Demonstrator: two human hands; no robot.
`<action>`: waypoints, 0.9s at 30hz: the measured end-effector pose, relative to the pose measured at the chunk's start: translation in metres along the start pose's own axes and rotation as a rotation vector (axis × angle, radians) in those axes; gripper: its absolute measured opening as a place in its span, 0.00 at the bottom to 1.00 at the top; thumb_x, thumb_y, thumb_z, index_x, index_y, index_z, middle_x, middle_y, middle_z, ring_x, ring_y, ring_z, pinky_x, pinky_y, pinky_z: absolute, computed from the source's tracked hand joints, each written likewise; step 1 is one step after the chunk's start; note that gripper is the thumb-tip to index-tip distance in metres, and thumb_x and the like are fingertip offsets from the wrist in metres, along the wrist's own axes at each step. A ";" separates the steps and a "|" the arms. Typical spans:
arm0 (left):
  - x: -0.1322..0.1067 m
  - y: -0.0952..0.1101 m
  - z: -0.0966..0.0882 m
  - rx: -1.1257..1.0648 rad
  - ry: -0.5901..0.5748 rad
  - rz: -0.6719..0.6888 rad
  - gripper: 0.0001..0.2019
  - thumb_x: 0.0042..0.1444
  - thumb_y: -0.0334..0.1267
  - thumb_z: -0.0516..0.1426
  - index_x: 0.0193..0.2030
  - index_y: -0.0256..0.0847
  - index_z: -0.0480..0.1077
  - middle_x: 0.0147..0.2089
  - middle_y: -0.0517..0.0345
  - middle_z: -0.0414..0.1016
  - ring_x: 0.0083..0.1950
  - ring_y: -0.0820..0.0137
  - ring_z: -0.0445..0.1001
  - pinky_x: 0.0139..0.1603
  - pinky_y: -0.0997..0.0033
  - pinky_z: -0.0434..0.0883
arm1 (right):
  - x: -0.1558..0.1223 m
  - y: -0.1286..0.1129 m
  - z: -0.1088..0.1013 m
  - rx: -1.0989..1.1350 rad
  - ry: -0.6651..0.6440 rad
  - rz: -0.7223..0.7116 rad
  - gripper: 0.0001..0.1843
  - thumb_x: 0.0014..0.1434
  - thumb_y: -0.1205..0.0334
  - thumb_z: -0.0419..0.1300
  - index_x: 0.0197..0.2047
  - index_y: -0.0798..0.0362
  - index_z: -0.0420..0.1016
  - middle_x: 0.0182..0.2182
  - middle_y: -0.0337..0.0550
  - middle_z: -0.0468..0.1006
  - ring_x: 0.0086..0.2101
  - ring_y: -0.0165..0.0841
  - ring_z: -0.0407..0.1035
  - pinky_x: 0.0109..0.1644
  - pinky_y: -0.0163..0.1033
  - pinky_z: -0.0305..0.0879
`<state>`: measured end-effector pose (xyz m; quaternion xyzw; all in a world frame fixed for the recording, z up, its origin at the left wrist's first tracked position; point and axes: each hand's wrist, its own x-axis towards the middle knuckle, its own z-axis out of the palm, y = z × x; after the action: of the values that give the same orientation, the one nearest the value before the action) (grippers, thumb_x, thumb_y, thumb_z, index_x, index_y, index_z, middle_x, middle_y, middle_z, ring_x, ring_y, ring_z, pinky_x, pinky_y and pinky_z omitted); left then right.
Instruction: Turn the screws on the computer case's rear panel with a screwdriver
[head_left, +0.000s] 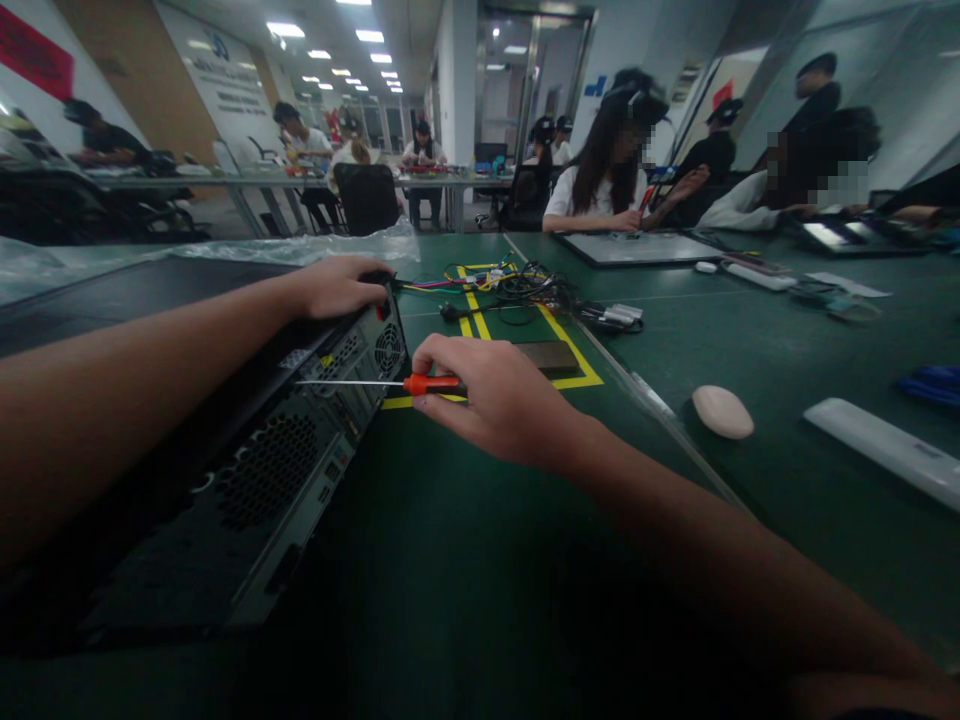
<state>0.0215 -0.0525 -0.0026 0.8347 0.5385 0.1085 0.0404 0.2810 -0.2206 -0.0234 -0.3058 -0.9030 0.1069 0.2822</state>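
The right hand point(504, 400) had its fingers clamped on a screwdriver point(435, 384), its shaft pointing left across the back of a computer case point(274, 465) on the table's point(465, 560) left side. The left hand point(341, 286) lay on the case's far top edge; whether its fingers gripped, I could not tell.

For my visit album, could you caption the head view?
A right-hand grip points a screwdriver toward a computer case; the left-hand grip rests on its edge.

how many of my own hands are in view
2: the left hand is on the computer case, near its far upper corner; the right hand holds the screwdriver.
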 end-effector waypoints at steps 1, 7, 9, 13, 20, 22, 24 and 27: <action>0.000 0.000 0.000 -0.001 -0.001 -0.004 0.37 0.52 0.54 0.53 0.67 0.40 0.72 0.64 0.48 0.76 0.62 0.47 0.73 0.66 0.54 0.67 | 0.000 0.000 0.000 0.000 -0.001 0.003 0.07 0.67 0.60 0.59 0.46 0.54 0.72 0.39 0.42 0.78 0.38 0.33 0.68 0.42 0.37 0.53; 0.000 -0.001 0.001 0.003 0.001 -0.007 0.38 0.52 0.55 0.52 0.67 0.39 0.71 0.64 0.48 0.75 0.62 0.48 0.73 0.67 0.55 0.66 | 0.000 0.000 0.000 0.001 -0.001 0.009 0.08 0.67 0.60 0.59 0.46 0.54 0.72 0.41 0.43 0.79 0.39 0.35 0.69 0.43 0.38 0.55; 0.000 -0.001 0.001 -0.001 -0.003 -0.005 0.39 0.52 0.56 0.52 0.67 0.39 0.72 0.64 0.48 0.76 0.62 0.49 0.73 0.67 0.57 0.67 | 0.000 0.000 0.000 0.003 0.001 0.009 0.08 0.66 0.60 0.59 0.46 0.54 0.72 0.40 0.43 0.79 0.39 0.35 0.69 0.43 0.38 0.55; 0.000 -0.001 0.001 -0.005 -0.003 -0.014 0.39 0.51 0.56 0.51 0.67 0.39 0.72 0.62 0.48 0.77 0.61 0.49 0.74 0.65 0.57 0.68 | 0.000 0.000 0.000 -0.003 0.007 0.008 0.08 0.66 0.60 0.59 0.46 0.54 0.73 0.40 0.43 0.79 0.39 0.35 0.69 0.42 0.38 0.55; 0.000 0.000 0.000 -0.005 -0.003 -0.010 0.38 0.51 0.56 0.52 0.67 0.42 0.72 0.62 0.50 0.77 0.63 0.49 0.72 0.67 0.55 0.66 | 0.000 0.000 0.000 0.000 0.012 0.000 0.08 0.66 0.59 0.59 0.45 0.54 0.73 0.40 0.43 0.79 0.39 0.35 0.69 0.43 0.38 0.55; -0.001 0.000 0.000 -0.006 -0.002 -0.008 0.38 0.51 0.56 0.52 0.67 0.42 0.72 0.63 0.50 0.77 0.63 0.48 0.72 0.68 0.55 0.66 | 0.000 0.001 0.000 0.005 0.013 0.002 0.09 0.66 0.59 0.60 0.46 0.55 0.73 0.40 0.43 0.79 0.39 0.35 0.69 0.43 0.38 0.55; -0.001 0.000 0.000 -0.005 0.003 -0.010 0.38 0.51 0.56 0.52 0.67 0.42 0.72 0.63 0.50 0.76 0.63 0.48 0.72 0.68 0.55 0.66 | 0.000 0.001 0.000 0.006 0.016 0.001 0.09 0.66 0.59 0.60 0.46 0.55 0.74 0.40 0.43 0.79 0.39 0.35 0.70 0.43 0.38 0.55; -0.001 0.000 0.000 -0.010 0.002 -0.021 0.38 0.50 0.56 0.52 0.67 0.43 0.72 0.63 0.50 0.76 0.62 0.47 0.72 0.66 0.54 0.67 | 0.000 0.001 0.000 0.000 0.019 0.003 0.09 0.66 0.58 0.60 0.46 0.55 0.74 0.40 0.43 0.80 0.39 0.35 0.70 0.43 0.38 0.55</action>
<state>0.0214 -0.0537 -0.0024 0.8285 0.5469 0.1116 0.0450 0.2812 -0.2198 -0.0237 -0.3081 -0.8999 0.1043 0.2905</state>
